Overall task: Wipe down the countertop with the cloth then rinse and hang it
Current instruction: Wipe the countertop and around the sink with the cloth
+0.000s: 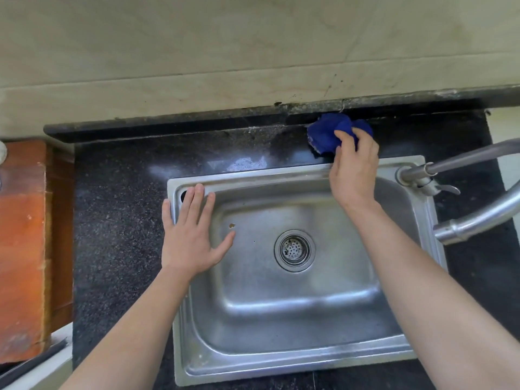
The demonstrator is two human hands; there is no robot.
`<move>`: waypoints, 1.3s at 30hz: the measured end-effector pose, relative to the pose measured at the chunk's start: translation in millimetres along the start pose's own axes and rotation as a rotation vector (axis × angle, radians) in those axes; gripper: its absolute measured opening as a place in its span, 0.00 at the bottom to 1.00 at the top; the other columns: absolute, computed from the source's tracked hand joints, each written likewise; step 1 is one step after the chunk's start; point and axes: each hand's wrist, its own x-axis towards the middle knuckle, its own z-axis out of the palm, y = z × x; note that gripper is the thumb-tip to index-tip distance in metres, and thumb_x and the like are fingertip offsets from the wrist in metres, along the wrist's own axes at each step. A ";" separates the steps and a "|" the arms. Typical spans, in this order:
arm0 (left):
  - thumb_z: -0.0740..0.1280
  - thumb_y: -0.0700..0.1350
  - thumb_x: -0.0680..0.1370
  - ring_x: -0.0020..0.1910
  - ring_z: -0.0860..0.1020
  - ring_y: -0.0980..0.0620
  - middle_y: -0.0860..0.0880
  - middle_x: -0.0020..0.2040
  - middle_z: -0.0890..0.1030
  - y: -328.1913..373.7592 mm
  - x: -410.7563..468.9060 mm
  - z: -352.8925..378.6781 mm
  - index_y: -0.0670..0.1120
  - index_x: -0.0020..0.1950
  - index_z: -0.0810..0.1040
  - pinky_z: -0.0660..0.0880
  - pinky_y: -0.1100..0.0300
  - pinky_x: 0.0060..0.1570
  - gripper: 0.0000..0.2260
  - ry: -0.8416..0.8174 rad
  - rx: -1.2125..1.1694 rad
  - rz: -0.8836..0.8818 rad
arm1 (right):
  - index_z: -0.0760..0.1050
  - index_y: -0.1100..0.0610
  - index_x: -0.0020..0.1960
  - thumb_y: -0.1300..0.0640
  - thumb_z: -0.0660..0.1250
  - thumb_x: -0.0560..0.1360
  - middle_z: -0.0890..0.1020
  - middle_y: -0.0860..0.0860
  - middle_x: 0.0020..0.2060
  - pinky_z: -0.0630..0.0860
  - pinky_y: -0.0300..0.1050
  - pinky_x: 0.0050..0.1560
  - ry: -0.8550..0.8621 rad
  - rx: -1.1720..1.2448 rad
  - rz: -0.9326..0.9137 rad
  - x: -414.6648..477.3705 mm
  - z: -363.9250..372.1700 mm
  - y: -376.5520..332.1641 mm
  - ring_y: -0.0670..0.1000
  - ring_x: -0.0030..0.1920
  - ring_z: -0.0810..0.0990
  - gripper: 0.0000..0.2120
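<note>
A bunched blue cloth (326,133) lies on the black speckled countertop (118,192), on the narrow strip behind the steel sink (281,299) and against the raised back ledge. My right hand (353,170) reaches across the sink's back rim and grips the cloth, pressing it to the counter. My left hand (191,235) rests flat with fingers spread on the sink's left rim and holds nothing. Wet streaks shine on the counter left of the cloth.
A steel faucet (450,175) stands at the sink's back right corner, its spout curving off to the right. The drain strainer (294,249) sits mid-basin. A red-brown wooden block (22,249) lies at the far left. A beige tiled wall (225,52) rises behind the counter.
</note>
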 end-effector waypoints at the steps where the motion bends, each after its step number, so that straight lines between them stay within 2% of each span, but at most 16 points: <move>1: 0.57 0.69 0.74 0.80 0.52 0.48 0.44 0.81 0.53 0.1 -0.7 -0.3 0.44 0.79 0.61 0.48 0.32 0.74 0.40 -0.006 0.002 -0.001 | 0.73 0.61 0.68 0.63 0.58 0.80 0.72 0.65 0.66 0.70 0.60 0.64 0.046 0.032 0.048 -1.6 -2.9 0.1 0.66 0.63 0.72 0.18; 4: 0.58 0.68 0.74 0.80 0.52 0.48 0.44 0.81 0.53 -0.4 0.3 0.1 0.44 0.79 0.62 0.49 0.32 0.73 0.41 0.004 -0.001 -0.001 | 0.69 0.60 0.72 0.62 0.56 0.81 0.67 0.64 0.71 0.65 0.54 0.70 0.182 0.097 0.368 19.3 -14.6 8.3 0.65 0.69 0.68 0.20; 6: 0.59 0.68 0.74 0.80 0.53 0.47 0.44 0.81 0.53 -1.1 0.7 0.6 0.43 0.78 0.62 0.49 0.32 0.73 0.41 0.012 -0.014 0.006 | 0.64 0.58 0.76 0.60 0.55 0.81 0.60 0.62 0.76 0.55 0.56 0.75 0.041 0.002 0.596 45.2 -20.2 20.0 0.63 0.76 0.58 0.23; 8: 0.58 0.69 0.74 0.80 0.53 0.47 0.44 0.81 0.53 -1.3 -0.3 1.3 0.43 0.79 0.62 0.49 0.32 0.73 0.41 0.003 -0.005 0.008 | 0.65 0.58 0.75 0.57 0.54 0.82 0.55 0.59 0.79 0.47 0.61 0.77 -0.151 -0.073 0.777 65.7 -20.9 27.6 0.60 0.79 0.50 0.22; 10: 0.57 0.70 0.73 0.80 0.53 0.47 0.44 0.81 0.53 -1.0 -0.2 2.1 0.44 0.79 0.61 0.48 0.32 0.73 0.42 -0.001 0.018 0.004 | 0.68 0.58 0.72 0.55 0.54 0.81 0.56 0.57 0.79 0.46 0.62 0.77 -0.149 -0.087 0.833 69.8 -13.9 18.1 0.59 0.79 0.51 0.21; 12: 0.57 0.70 0.73 0.80 0.52 0.47 0.44 0.81 0.52 -0.1 0.0 1.9 0.44 0.79 0.61 0.48 0.32 0.73 0.42 -0.005 0.025 0.003 | 0.72 0.59 0.69 0.55 0.56 0.79 0.63 0.57 0.77 0.51 0.61 0.76 -0.119 -0.094 0.755 54.0 -4.3 -7.1 0.59 0.78 0.57 0.20; 13: 0.57 0.70 0.73 0.80 0.52 0.47 0.44 0.81 0.52 0.1 0.2 1.6 0.44 0.79 0.60 0.49 0.32 0.73 0.42 -0.014 0.033 0.004 | 0.74 0.59 0.66 0.55 0.57 0.78 0.67 0.57 0.75 0.55 0.61 0.75 -0.108 -0.099 0.641 39.7 0.1 -21.8 0.59 0.76 0.61 0.19; 16: 0.56 0.70 0.74 0.80 0.51 0.47 0.44 0.82 0.51 0.3 0.0 1.3 0.44 0.79 0.60 0.49 0.32 0.73 0.42 -0.035 0.052 -0.002 | 0.78 0.58 0.58 0.57 0.62 0.75 0.75 0.56 0.69 0.64 0.60 0.69 -0.167 -0.008 0.129 -7.5 11.4 -66.2 0.60 0.70 0.70 0.14; 19: 0.56 0.70 0.73 0.80 0.52 0.47 0.44 0.81 0.52 2.0 -0.3 1.7 0.43 0.79 0.61 0.48 0.32 0.73 0.42 -0.019 0.043 -0.009 | 0.77 0.54 0.64 0.61 0.65 0.75 0.75 0.54 0.69 0.65 0.55 0.66 -0.301 0.120 -0.199 -12.1 9.3 -80.2 0.59 0.68 0.71 0.17; 21: 0.56 0.70 0.73 0.80 0.52 0.47 0.44 0.82 0.52 1.8 0.3 2.3 0.44 0.79 0.60 0.48 0.32 0.74 0.42 -0.023 0.048 -0.010 | 0.76 0.53 0.65 0.63 0.65 0.74 0.75 0.55 0.68 0.67 0.53 0.61 -0.280 0.070 -0.194 -1.0 3.7 -59.1 0.59 0.66 0.72 0.21; 24: 0.58 0.70 0.73 0.80 0.52 0.47 0.44 0.82 0.52 2.2 0.6 2.4 0.44 0.79 0.60 0.47 0.32 0.74 0.43 -0.030 0.055 -0.013 | 0.77 0.55 0.65 0.62 0.61 0.72 0.76 0.58 0.66 0.71 0.56 0.60 -0.106 -0.036 0.011 4.3 -4.7 -2.9 0.62 0.64 0.74 0.21; 28: 0.58 0.70 0.73 0.80 0.52 0.47 0.44 0.82 0.52 2.5 0.4 2.7 0.45 0.80 0.59 0.47 0.32 0.74 0.43 -0.024 0.063 -0.015 | 0.74 0.53 0.66 0.58 0.57 0.74 0.71 0.55 0.73 0.59 0.61 0.73 -0.030 -0.101 0.451 18.7 -0.5 11.0 0.59 0.74 0.66 0.21; 30: 0.57 0.70 0.73 0.80 0.52 0.47 0.44 0.82 0.52 2.9 1.0 1.9 0.45 0.80 0.59 0.47 0.32 0.74 0.43 -0.032 0.074 -0.019 | 0.77 0.54 0.62 0.55 0.58 0.74 0.72 0.55 0.72 0.56 0.63 0.73 -0.030 -0.063 0.524 25.5 7.4 -18.3 0.60 0.73 0.66 0.19; 33: 0.57 0.70 0.73 0.80 0.51 0.47 0.44 0.82 0.52 3.4 0.4 1.1 0.45 0.80 0.59 0.48 0.33 0.74 0.43 -0.043 0.084 -0.022 | 0.79 0.53 0.56 0.52 0.62 0.73 0.77 0.56 0.67 0.63 0.62 0.67 -0.050 -0.038 0.270 4.3 17.0 -60.4 0.62 0.68 0.72 0.15; 36: 0.58 0.70 0.73 0.80 0.52 0.47 0.44 0.81 0.52 4.0 1.2 1.1 0.44 0.80 0.60 0.48 0.33 0.74 0.43 -0.051 0.087 -0.028 | 0.79 0.51 0.58 0.52 0.63 0.73 0.77 0.55 0.66 0.65 0.60 0.65 -0.169 0.038 -0.093 -15.6 23.9 -82.7 0.61 0.66 0.72 0.15; 39: 0.57 0.70 0.72 0.80 0.53 0.46 0.44 0.81 0.53 5.7 1.2 0.2 0.44 0.79 0.61 0.48 0.33 0.74 0.43 -0.051 0.096 -0.031 | 0.79 0.51 0.60 0.57 0.66 0.74 0.77 0.54 0.64 0.67 0.56 0.58 -0.203 0.065 -0.235 -6.0 24.0 -76.1 0.60 0.62 0.73 0.15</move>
